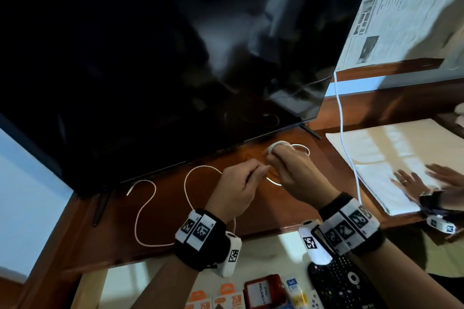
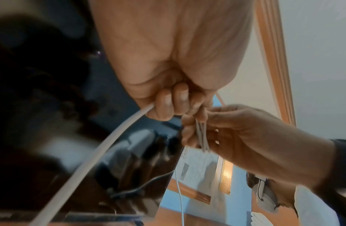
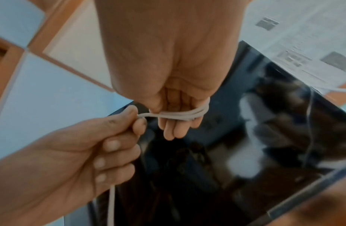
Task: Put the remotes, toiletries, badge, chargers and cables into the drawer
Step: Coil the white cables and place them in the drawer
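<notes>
A long white cable (image 1: 148, 204) snakes in loops over the wooden table (image 1: 100, 241) in front of the TV. My left hand (image 1: 241, 183) pinches it between thumb and forefinger, the strand running out under the curled fingers (image 2: 168, 105). Just to the right, my right hand (image 1: 288, 170) has several turns of the same cable wound round its fingers (image 3: 174, 126) as a small coil (image 3: 183, 114). The two hands almost touch above the table. Below them the open drawer (image 1: 263, 253) holds a black remote (image 1: 344, 281), a red badge holder (image 1: 263, 291), orange charger boxes (image 1: 226, 301) and a small tube (image 1: 295, 291).
A big dark TV (image 1: 163, 57) stands close behind the hands, its feet on the table. A second white cable (image 1: 341, 118) hangs down at its right edge. Another person's hands (image 1: 411, 180) lie on folded white cloth (image 1: 376, 148) at the right. Newspaper (image 1: 401, 7) covers the wall.
</notes>
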